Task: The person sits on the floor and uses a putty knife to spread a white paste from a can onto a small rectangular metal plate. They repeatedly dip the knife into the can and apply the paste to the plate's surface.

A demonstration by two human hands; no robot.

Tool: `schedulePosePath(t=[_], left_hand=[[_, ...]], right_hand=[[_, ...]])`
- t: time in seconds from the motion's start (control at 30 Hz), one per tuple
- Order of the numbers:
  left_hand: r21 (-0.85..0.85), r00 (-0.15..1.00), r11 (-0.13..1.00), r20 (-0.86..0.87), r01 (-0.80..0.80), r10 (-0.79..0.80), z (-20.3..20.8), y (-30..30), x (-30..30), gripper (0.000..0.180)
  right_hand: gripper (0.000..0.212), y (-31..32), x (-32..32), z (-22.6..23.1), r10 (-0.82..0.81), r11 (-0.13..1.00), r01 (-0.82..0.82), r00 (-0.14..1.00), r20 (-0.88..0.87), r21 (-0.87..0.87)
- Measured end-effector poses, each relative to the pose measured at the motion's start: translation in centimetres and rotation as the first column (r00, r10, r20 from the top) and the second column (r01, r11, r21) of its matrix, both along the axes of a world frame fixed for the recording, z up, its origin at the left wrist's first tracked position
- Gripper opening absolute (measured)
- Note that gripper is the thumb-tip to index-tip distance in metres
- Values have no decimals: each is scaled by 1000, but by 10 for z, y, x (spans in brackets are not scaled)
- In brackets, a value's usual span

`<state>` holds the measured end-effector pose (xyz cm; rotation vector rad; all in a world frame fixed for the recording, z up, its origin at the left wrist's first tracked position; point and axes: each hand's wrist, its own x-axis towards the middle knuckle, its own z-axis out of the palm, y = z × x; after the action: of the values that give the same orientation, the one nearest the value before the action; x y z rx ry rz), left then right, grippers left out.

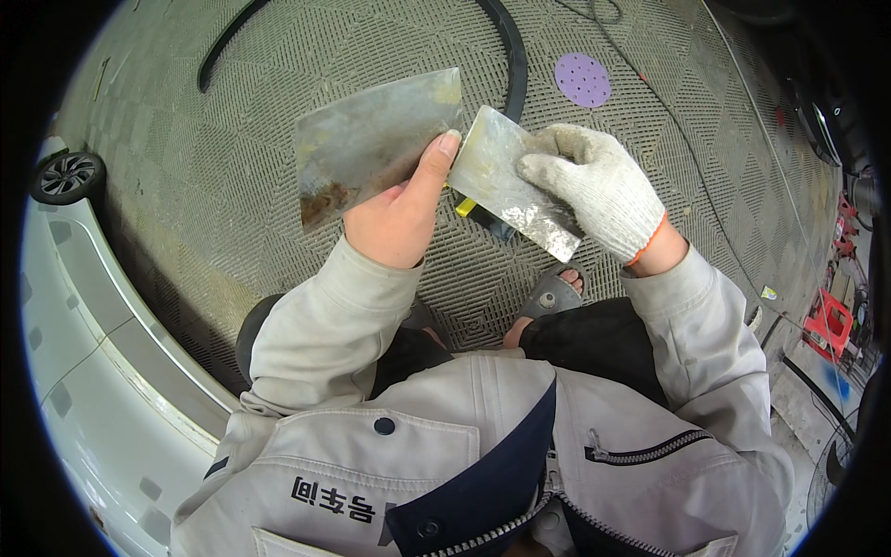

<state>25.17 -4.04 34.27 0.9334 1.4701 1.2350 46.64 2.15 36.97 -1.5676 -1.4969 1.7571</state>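
So both hands were up in front of the chest, each with its own sheet of metal. The bare left hand (394, 223) had the big metal plate (380, 139) by its lower right side, thumb flat on the near face and the other fingers tucked out of sight behind, so it looked like a pinch. The right hand (608, 190), in a white knit glove, pinched the smaller metal plate (492, 162) from its right side, fingers bent in at that edge. My guess is they were gripped near the edges to leave most of each face clear, and tilted so the two sides sat close together. Glove was probably for grip or sharp edges, though only one hand had it.

Stuff I couldn't make out: the backs of both plates, the hidden fingertips, and whether the smaller plate's left edge actually touched the left thumb or just sat beside it. A black-and-yellow object (465, 208) poked out from under the smaller plate, mostly covered, no clue what it was. The purple disc (583, 80) lay in full view on the slatted floor (232, 167), but the pale car body (121, 408) got cut off at left.
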Motion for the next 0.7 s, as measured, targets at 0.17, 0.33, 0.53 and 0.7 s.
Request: schedulePosePath(t=[0.17,0.33,0.53,0.7], left_hand=[[-6,1000,1000,10,-3,3,0,0,0,26],[8,1000,1000,24,-8,8,2,0,2,26],[-65,1000,998,16,-10,11,5,-1,0,30],[-83,999,995,3,48,-48,4,0,-2,35]], right_hand=[[41,0,1,2,4,1000,-5,1000,20,12],[41,0,2,1,10,1000,-10,1000,29,26],[42,-2,1,2,-23,1000,23,1000,-15,12],[42,0,2,8,66,994,-77,989,129,83]])
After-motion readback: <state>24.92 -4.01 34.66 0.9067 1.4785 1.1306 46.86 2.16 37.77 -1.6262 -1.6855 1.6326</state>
